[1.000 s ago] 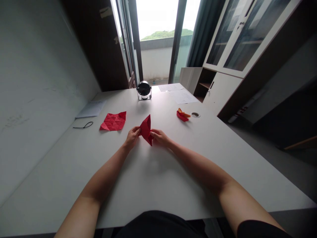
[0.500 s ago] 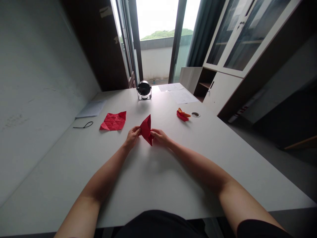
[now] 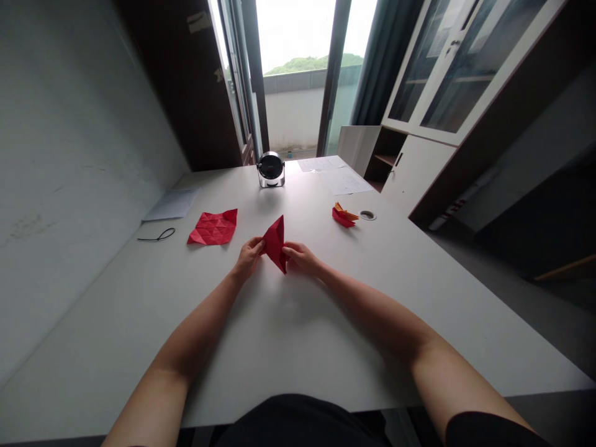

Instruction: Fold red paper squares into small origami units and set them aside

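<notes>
A folded piece of red paper (image 3: 274, 243) with pointed top and bottom corners is held between my two hands over the middle of the table. My left hand (image 3: 251, 253) pinches its left edge, thumb on the near side. On the right edge, my right hand (image 3: 300, 256) grips it between thumb and fingers. Some of the fingers behind the paper are hidden. To the left lies a creased red sheet (image 3: 213, 228), mostly flat. Off to the right sits a small folded paper piece (image 3: 344, 215) in red and orange.
The white table (image 3: 279, 347) bears a round black device on a metal stand (image 3: 270, 169) at the back. White papers (image 3: 344, 181) lie back right, another sheet (image 3: 171, 205) back left, near a black cable loop (image 3: 161, 235). A round cable hole (image 3: 367, 215) is at right.
</notes>
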`<state>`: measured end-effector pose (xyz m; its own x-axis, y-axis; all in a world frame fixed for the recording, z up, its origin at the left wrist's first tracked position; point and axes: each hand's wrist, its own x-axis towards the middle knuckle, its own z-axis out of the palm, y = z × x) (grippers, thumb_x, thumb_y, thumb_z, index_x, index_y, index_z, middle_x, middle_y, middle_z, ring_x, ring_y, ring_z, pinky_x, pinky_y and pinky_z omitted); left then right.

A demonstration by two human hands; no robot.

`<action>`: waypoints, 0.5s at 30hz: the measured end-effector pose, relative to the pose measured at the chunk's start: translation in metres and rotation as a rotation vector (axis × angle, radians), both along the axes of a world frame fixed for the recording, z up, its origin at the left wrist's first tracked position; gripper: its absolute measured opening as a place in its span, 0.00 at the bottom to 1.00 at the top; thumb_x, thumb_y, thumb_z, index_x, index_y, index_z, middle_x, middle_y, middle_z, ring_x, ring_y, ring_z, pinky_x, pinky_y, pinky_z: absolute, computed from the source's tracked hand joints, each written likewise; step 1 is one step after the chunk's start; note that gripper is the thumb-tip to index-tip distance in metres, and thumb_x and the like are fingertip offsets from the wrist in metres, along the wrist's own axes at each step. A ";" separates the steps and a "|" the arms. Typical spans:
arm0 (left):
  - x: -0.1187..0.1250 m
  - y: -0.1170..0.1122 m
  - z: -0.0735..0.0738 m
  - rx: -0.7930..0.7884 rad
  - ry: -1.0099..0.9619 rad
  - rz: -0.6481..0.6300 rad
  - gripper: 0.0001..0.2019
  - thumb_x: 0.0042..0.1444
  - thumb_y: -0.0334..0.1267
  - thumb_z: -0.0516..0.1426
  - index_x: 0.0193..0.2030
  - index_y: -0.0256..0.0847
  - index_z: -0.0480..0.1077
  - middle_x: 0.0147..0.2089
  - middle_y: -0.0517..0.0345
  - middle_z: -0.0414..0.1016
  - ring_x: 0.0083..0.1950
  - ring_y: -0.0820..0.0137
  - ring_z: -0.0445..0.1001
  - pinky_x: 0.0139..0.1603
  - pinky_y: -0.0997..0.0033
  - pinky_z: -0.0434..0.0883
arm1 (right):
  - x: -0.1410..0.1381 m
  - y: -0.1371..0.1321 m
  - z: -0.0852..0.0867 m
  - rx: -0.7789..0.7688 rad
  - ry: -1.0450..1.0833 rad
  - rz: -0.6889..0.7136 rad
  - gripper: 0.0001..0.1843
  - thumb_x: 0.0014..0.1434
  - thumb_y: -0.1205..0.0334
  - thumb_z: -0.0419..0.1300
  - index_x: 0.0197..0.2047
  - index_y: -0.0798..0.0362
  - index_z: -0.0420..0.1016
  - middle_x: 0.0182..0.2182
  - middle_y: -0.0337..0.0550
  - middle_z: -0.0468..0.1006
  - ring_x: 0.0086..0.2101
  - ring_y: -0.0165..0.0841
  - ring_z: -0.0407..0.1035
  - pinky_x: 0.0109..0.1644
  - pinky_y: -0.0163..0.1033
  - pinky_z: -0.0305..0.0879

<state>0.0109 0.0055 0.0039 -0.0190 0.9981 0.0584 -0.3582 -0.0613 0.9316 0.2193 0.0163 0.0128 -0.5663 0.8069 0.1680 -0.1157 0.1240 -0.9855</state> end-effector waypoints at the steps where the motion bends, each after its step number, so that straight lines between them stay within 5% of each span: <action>1: 0.000 0.000 0.000 0.002 -0.001 -0.002 0.17 0.47 0.46 0.70 0.40 0.38 0.76 0.38 0.56 0.78 0.35 0.72 0.74 0.42 0.68 0.71 | 0.000 0.001 -0.001 -0.003 0.002 -0.001 0.24 0.57 0.40 0.60 0.37 0.56 0.74 0.27 0.39 0.72 0.28 0.30 0.63 0.34 0.35 0.60; 10: 0.001 -0.001 -0.002 0.046 0.059 -0.039 0.17 0.50 0.46 0.68 0.41 0.37 0.76 0.39 0.54 0.78 0.37 0.70 0.74 0.43 0.67 0.71 | -0.001 0.006 -0.006 0.014 0.019 -0.061 0.15 0.55 0.55 0.59 0.42 0.56 0.76 0.31 0.40 0.77 0.29 0.30 0.67 0.34 0.34 0.62; 15: 0.003 -0.002 -0.003 0.048 0.095 0.001 0.16 0.48 0.45 0.69 0.39 0.38 0.76 0.36 0.56 0.77 0.35 0.70 0.74 0.41 0.67 0.71 | -0.001 0.006 -0.004 0.076 -0.043 -0.124 0.18 0.57 0.52 0.59 0.43 0.57 0.77 0.33 0.41 0.79 0.31 0.32 0.69 0.34 0.34 0.63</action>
